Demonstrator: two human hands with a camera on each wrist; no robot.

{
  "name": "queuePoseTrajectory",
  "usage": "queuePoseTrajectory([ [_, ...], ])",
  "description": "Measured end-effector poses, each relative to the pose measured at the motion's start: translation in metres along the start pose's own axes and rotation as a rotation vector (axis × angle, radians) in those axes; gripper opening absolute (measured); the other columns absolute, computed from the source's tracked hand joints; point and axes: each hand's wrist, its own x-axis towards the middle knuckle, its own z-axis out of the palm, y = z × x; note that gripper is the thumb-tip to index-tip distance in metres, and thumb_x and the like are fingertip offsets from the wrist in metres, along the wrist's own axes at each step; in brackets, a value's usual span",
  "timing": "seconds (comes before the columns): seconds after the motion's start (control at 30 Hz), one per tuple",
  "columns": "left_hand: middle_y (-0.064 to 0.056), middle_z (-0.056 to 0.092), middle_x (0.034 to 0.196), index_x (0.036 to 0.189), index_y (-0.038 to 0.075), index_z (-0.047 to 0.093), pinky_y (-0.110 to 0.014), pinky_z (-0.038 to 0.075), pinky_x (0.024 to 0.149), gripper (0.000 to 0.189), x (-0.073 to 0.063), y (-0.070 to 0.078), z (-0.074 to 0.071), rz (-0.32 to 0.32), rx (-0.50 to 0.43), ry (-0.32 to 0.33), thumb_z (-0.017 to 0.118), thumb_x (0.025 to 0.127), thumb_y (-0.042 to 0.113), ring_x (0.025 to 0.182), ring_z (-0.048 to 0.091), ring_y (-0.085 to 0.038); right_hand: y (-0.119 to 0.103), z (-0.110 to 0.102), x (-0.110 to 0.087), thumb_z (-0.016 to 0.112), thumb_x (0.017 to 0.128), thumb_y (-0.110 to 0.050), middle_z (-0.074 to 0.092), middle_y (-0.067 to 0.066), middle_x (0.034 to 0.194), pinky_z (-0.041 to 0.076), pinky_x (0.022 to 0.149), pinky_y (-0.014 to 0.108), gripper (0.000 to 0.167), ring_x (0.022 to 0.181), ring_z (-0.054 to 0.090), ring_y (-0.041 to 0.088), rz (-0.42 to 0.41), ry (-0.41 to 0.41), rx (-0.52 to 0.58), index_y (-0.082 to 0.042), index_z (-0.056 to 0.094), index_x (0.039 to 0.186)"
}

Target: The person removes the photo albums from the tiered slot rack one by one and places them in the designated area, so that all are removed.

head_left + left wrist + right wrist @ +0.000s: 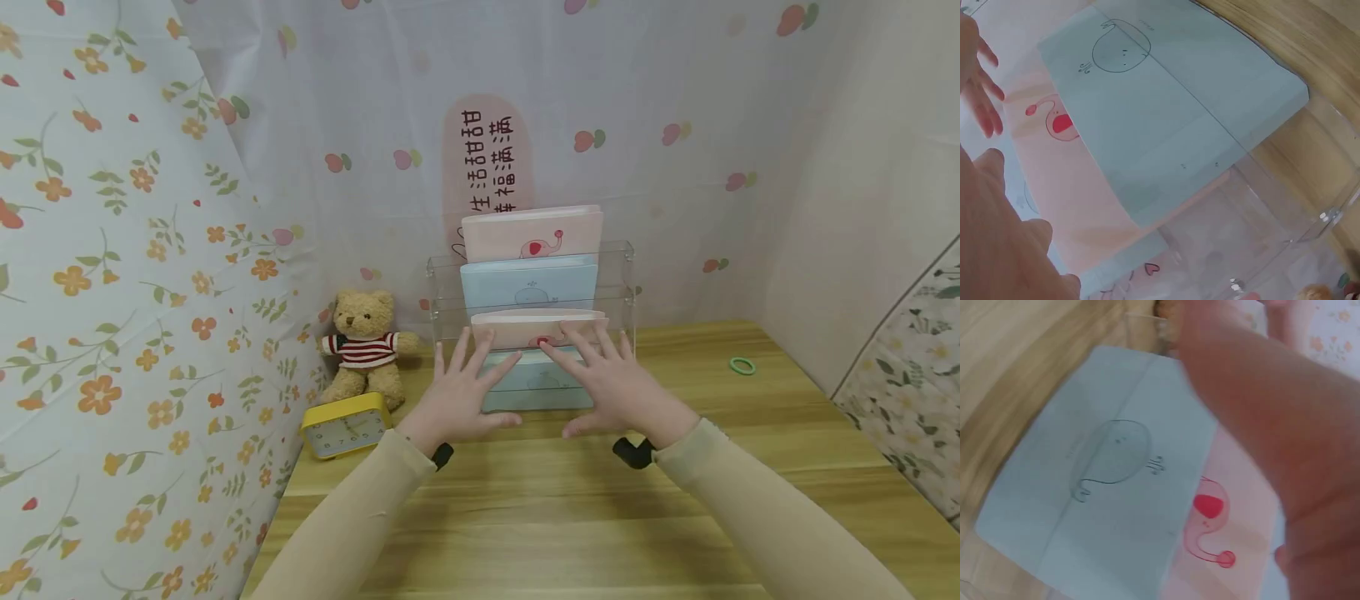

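Note:
A clear acrylic rack (628, 250) holds several pink and blue notebooks upright, one behind another. Backmost is a pink notebook (495, 235) with an elephant drawing, then a blue notebook (487, 292) with a whale. In front of these stand another pink notebook (517, 330) and a blue-green notebook (536, 393). My left hand (461, 396) reaches toward the rack's left side, fingers spread and straight. Opposite it, my right hand (618, 387) is spread the same way at the right side. Nothing is held in either hand. The whale cover (1166, 125) fills much of the left wrist view.
A teddy bear (365, 342) in a striped shirt sits left of the rack, behind a yellow alarm clock (345, 425). On the wooden table (525, 533) a green ring (742, 366) lies to the right. Patterned curtains (360, 83) enclose the back and sides.

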Motion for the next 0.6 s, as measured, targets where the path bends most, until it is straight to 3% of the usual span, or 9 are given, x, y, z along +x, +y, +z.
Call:
queuePoseTrajectory([
  [0.17,-0.007,-0.01,0.188,0.176,0.047,0.013,-0.086,0.003,0.129,0.098,-0.004,-0.005,0.012,-0.09,-0.057,0.082,0.058,0.097,0.084,0.171,-0.011,-0.052,0.003,0.014,0.001,0.086,0.078,-0.076,0.031,0.018,0.18,0.047,0.113,0.08,0.119,0.157,0.04,0.056,-0.031,0.129,0.002,-0.022,0.04,0.172],
  [0.3,-0.014,-0.005,0.188,0.177,0.041,0.019,-0.083,0.008,0.131,0.091,-0.009,-0.013,0.033,-0.225,-0.189,0.206,0.063,0.103,0.07,0.17,-0.011,-0.053,0.008,0.028,0.0,0.09,0.086,-0.06,0.059,0.019,0.156,0.057,0.105,0.065,0.09,0.129,0.066,0.045,0.01,0.267,0.065,-0.013,0.06,0.156],
  [0.47,-0.018,0.005,0.187,0.178,0.039,0.016,-0.08,0.02,0.131,0.085,-0.011,-0.024,0.066,-0.414,-0.494,0.401,0.064,0.109,0.054,0.172,0.0,-0.049,0.016,0.043,0.001,0.097,0.085,-0.039,0.067,0.019,0.123,0.06,0.092,0.055,0.067,0.104,0.068,0.038,0.121,0.441,0.165,-0.003,0.07,0.134],
  [0.6,-0.015,0.018,0.185,0.178,0.035,0.015,-0.073,0.026,0.133,0.084,-0.012,-0.035,0.088,-0.52,-0.719,0.531,0.065,0.111,0.042,0.171,0.018,-0.043,0.02,0.051,0.001,0.094,0.089,-0.035,0.062,0.024,0.123,0.06,0.088,0.057,0.064,0.102,0.066,0.041,0.243,0.447,0.297,0.002,0.066,0.133],
])
